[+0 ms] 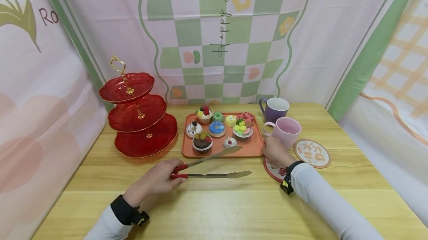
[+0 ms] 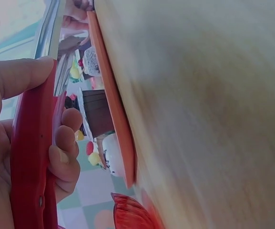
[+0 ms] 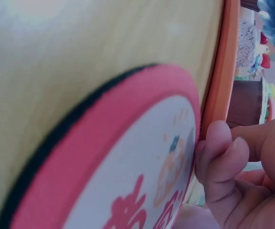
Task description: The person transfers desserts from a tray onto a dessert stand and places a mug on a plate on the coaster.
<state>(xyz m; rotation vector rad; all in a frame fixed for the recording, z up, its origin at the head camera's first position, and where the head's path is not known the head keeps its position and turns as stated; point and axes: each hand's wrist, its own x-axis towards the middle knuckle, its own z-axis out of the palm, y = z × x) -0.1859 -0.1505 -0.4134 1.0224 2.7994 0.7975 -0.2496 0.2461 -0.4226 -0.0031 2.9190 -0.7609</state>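
My left hand point(image 1: 158, 178) grips the red handles of metal tongs point(image 1: 239, 174), their two arms spread apart with nothing between the tips. The upper tip overlaps the front rim of an orange tray point(image 1: 258, 141) in the head view. At the tray's right front corner, my right hand point(image 1: 276, 150) pinches the rim point(image 3: 217, 102) between curled fingers and thumb. On the tray sit toy pastries: a chocolate cupcake point(image 1: 202, 144), a blue donut point(image 1: 217, 128), a small white cake point(image 1: 230, 142), a fruit tart point(image 1: 242, 131) and several others. A red-edged coaster point(image 3: 127, 157) lies beneath the right hand, partly covered.
A red three-tier stand point(image 1: 133, 147) with a gold handle stands at left. Right of the tray are a purple mug point(image 1: 276, 113) and a pink mug point(image 1: 288, 130). A round orange-edged coaster point(image 1: 312, 153) lies nearby. A patterned curtain point(image 1: 214, 73) hangs behind the table.
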